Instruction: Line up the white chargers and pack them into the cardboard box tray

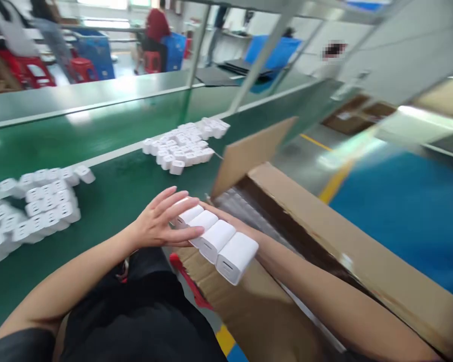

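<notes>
A row of several white charger plugs (237,256) is held in front of me, side by side, slots facing me. My left hand (166,221) grips the row's left end, thumb and fingers around the end plugs. Behind and under the row is my right hand (226,217), carrying it; most of its fingers are hidden by the plugs. Below and to the right of the hands stands an open cardboard box (294,211), one flap raised. Translucent plastic packing (249,211) shows inside it.
On the green workbench (113,201), one group of white charger plugs (49,201) stands at left and another group (184,143) farther back. A metal post (260,60) rises behind the bench. People sit and stand in the background near red stools (83,69) and blue bins (94,53).
</notes>
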Demonstrator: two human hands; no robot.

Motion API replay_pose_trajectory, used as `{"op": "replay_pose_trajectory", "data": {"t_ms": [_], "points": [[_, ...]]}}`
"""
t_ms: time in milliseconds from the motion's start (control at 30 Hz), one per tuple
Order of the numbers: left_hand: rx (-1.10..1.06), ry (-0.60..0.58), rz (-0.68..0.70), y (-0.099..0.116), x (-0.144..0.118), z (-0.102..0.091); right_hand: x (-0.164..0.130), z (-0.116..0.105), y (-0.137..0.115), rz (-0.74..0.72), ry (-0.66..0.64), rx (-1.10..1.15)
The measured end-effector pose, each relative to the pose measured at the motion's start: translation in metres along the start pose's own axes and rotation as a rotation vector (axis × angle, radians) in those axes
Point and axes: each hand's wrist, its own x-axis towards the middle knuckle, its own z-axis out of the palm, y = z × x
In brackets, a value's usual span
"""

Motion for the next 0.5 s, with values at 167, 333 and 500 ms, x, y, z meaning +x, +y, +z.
{"op": "replay_pose_trajectory", "data": {"t_ms": [167,333,500], "points": [[0.186,-0.042,-0.163,-0.018,-0.064,-0.059,0.112,0.062,-0.013,0.050,-0.184,0.217],[0.359,0.036,-0.354,-0.005,-0.134,-0.123,0.191,0.141,-0.008,0.048,-0.419,0.374],[0.464,0.002,-0.427,0.016,-0.188,-0.172,0.228,0.222,0.016,-0.008,-0.543,0.341]]}}
